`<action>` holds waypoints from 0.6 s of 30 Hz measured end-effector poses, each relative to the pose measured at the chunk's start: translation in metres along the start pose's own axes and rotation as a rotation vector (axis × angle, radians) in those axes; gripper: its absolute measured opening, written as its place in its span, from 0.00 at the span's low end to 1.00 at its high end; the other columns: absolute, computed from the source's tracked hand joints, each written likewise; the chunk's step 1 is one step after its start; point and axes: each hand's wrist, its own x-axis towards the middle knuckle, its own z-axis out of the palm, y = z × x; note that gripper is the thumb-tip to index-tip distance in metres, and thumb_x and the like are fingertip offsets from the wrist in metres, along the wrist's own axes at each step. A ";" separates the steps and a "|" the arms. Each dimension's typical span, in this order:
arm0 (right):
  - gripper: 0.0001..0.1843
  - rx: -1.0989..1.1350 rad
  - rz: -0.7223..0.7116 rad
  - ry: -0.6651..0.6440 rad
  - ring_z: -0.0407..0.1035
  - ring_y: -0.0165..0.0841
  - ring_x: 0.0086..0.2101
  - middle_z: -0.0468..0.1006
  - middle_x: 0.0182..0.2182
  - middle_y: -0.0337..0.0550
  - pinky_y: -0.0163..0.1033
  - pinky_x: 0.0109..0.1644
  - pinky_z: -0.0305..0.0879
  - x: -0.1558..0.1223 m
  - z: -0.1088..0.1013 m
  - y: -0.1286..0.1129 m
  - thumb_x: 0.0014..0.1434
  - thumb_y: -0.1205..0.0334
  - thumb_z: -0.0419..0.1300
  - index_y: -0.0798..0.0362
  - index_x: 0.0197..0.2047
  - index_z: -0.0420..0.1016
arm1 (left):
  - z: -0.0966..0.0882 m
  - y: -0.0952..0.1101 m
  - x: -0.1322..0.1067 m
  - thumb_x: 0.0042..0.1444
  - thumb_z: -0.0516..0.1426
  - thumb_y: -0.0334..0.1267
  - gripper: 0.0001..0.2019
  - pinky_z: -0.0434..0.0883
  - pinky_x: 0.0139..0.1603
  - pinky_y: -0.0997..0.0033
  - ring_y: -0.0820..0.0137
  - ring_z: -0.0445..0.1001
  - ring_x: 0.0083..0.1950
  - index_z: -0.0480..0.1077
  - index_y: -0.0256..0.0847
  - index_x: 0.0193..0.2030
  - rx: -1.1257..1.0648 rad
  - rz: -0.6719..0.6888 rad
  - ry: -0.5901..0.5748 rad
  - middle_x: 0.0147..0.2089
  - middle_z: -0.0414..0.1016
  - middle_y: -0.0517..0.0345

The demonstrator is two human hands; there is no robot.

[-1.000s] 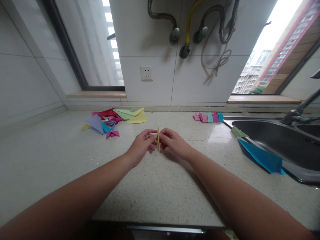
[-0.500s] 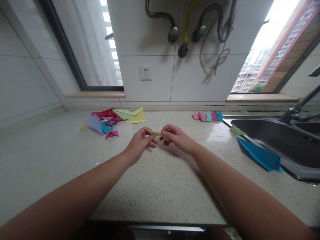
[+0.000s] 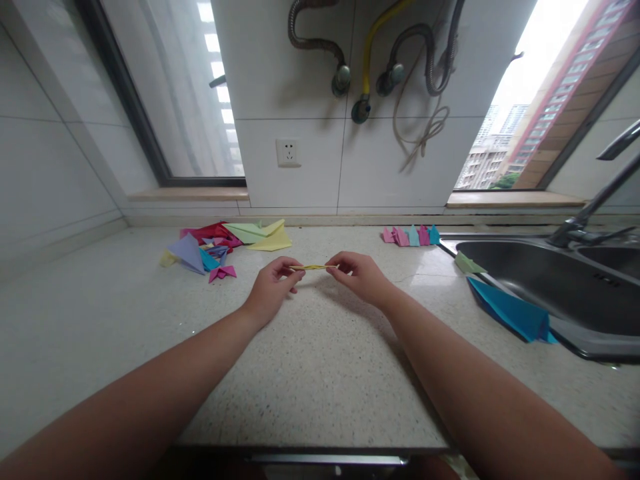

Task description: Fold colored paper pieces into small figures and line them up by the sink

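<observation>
Centrally, a yellow folded paper (image 3: pixel 315 267) is held level and nearly edge-on above the speckled counter (image 3: pixel 310 387), seen as a thin strip between the two hands. Its left end is pinched between the thumb and forefinger of the left hand (image 3: pixel 270 285); its right end is gripped likewise by the thumb and fingertips of the right hand (image 3: pixel 364 277). On both sides the thumb is closed on the paper, while the remaining fingers are loosely curled and partly hidden. The hands are turned towards each other, and the forearms are stretched forward from the lower corners, angled inward

Beyond the left hand, a loose heap of folded papers (image 3: pixel 187 253) is spread near the wall, with a magenta folded piece (image 3: pixel 223 273) lying at its near side. Beyond the right hand, a row of small folded pieces (image 3: pixel 413 236) is lined up. Farther right, a green folded paper (image 3: pixel 469 263) and a large blue folded paper (image 3: pixel 513 310) are laid by the edge of the steel sink (image 3: pixel 540 273)
</observation>
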 end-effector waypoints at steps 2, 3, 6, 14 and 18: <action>0.07 -0.041 -0.049 0.021 0.68 0.28 0.29 0.78 0.31 0.40 0.35 0.35 0.64 0.000 -0.002 -0.001 0.61 0.61 0.60 0.52 0.39 0.78 | -0.001 -0.003 0.001 0.52 0.64 0.44 0.13 0.74 0.27 0.73 0.69 0.72 0.37 0.73 0.41 0.41 0.000 -0.010 0.007 0.37 0.74 0.56; 0.06 -0.058 -0.070 0.034 0.68 0.28 0.29 0.78 0.32 0.40 0.34 0.35 0.65 0.000 -0.003 -0.001 0.61 0.61 0.60 0.52 0.40 0.78 | -0.002 -0.004 0.002 0.52 0.64 0.44 0.13 0.74 0.27 0.73 0.68 0.73 0.37 0.73 0.41 0.41 -0.001 -0.018 0.008 0.37 0.74 0.56; 0.06 -0.100 -0.107 0.064 0.69 0.27 0.30 0.77 0.32 0.40 0.34 0.36 0.65 0.000 -0.005 -0.002 0.61 0.63 0.60 0.52 0.40 0.77 | -0.003 -0.005 0.003 0.52 0.64 0.44 0.13 0.74 0.27 0.73 0.68 0.74 0.37 0.72 0.41 0.42 -0.003 -0.037 0.003 0.37 0.75 0.56; 0.03 -0.173 -0.078 0.013 0.69 0.27 0.29 0.77 0.30 0.39 0.33 0.36 0.64 -0.001 -0.005 -0.004 0.59 0.68 0.61 0.54 0.37 0.77 | -0.003 -0.006 0.003 0.51 0.64 0.47 0.16 0.72 0.25 0.75 0.68 0.75 0.36 0.72 0.40 0.43 -0.011 -0.073 -0.004 0.36 0.74 0.56; 0.04 -0.197 -0.036 -0.024 0.70 0.27 0.30 0.77 0.30 0.39 0.33 0.38 0.64 -0.002 -0.006 -0.005 0.58 0.69 0.60 0.53 0.36 0.77 | -0.003 -0.007 0.003 0.51 0.64 0.49 0.19 0.72 0.27 0.74 0.68 0.74 0.36 0.72 0.40 0.44 -0.010 -0.089 -0.011 0.38 0.74 0.55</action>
